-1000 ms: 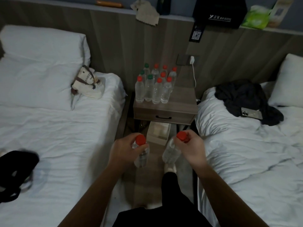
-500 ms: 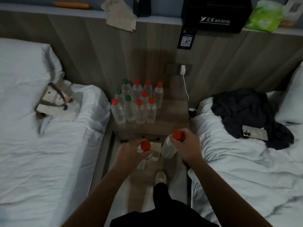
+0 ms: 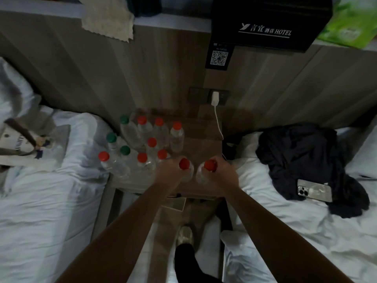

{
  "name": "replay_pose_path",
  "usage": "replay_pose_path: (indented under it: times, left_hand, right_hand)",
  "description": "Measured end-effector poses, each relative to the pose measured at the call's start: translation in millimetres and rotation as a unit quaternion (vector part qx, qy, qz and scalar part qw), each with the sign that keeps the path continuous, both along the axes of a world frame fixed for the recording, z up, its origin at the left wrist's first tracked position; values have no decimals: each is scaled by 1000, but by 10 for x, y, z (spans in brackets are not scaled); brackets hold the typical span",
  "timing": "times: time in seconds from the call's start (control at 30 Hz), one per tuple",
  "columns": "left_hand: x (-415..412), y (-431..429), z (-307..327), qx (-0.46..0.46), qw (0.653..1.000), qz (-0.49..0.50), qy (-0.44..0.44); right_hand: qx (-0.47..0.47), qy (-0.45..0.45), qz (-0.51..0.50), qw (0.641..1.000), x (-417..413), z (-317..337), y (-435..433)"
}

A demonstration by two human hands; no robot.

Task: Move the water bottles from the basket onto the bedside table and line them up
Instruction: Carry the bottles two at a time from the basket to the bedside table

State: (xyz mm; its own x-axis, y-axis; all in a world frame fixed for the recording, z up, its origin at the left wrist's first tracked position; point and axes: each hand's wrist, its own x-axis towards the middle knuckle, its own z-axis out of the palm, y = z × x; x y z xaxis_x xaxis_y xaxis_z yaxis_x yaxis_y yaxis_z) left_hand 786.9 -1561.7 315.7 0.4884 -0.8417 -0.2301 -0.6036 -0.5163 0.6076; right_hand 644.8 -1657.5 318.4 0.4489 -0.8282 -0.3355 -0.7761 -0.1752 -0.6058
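Two red-capped water btls, one per grip. The left btl (image 3: 188, 175) hung upright in my left grip (image 3: 170, 170), fingers curled round its neck. The right btl (image 3: 201, 176) hung the same way in my right grip (image 3: 223, 174), clamped just under the cap. Both long axes ran approx. vertical, caps up, bodies below the grips, over the front edge of the counter (image 3: 202, 144). I couldn't tell whether the bases touched it. The standing btls (image 3: 142, 144), red & green caps, sat in rows just left of my left grip, so that grip was nearer the front row's end. Bare counter lay ahead & right. Beyond were a charger cable (image 3: 217, 123) and a phone (image 3: 314, 193) on dark clothes (image 3: 295, 156) on the right bed (image 3: 285, 231).
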Motion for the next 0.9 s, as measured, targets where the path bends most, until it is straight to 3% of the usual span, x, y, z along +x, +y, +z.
replay_pose_path:
  times: [0.33,0.7,0.9]
  left_hand:
    - [163,-507,-291,42,996,61,44]
    - [190,-661,-362,76,995,56,18]
    - [172,-668,-273,106,992,50,46]
  right_hand:
    - [36,45,34,998,259,-189,-425]
    - [80,30,37,996,295,-261,-474]
    - [114,27,29,993,288,-141,-474]
